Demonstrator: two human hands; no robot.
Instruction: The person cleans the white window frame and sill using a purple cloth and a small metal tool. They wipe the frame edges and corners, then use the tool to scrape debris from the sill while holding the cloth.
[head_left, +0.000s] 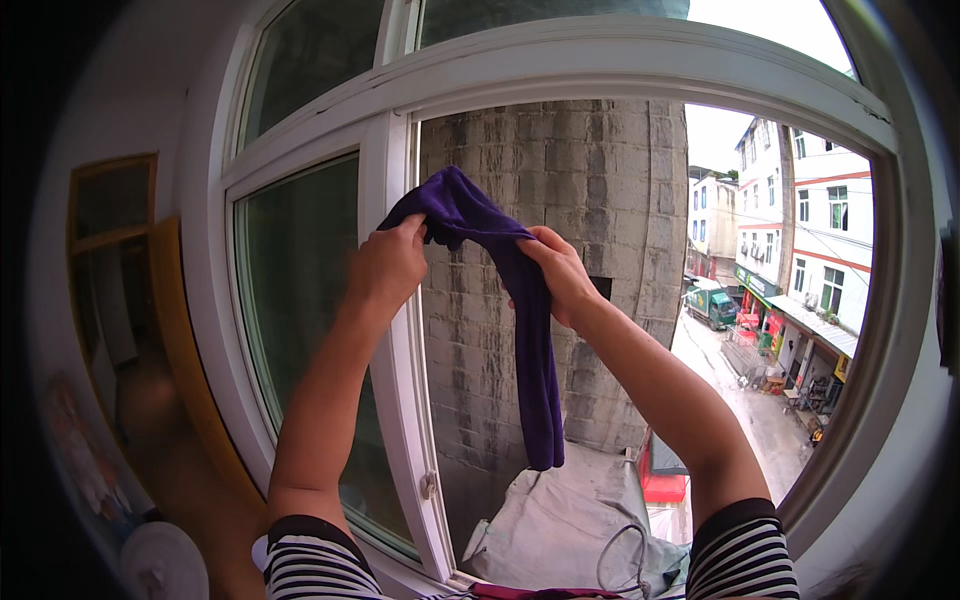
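Note:
A purple cloth (536, 360) is stretched between my raised hands in front of the open part of a white-framed sliding window. My left hand (390, 259) grips its bunched left end beside the upright edge of the window sash (390, 315). With thumb and fingers, my right hand (559, 270) pinches the cloth further right. From there a long folded length hangs straight down, its lower end loose. Some fingers of my right hand are partly hidden behind the cloth.
A concrete block wall (480, 360) stands close outside. Below it lies a grey tarpaulin (555, 517) with a cable loop (626, 559). A street with a green truck (711, 306) runs far down at the right. Indoors at left are a wooden-framed doorway (169, 300) and a round white object (165, 562).

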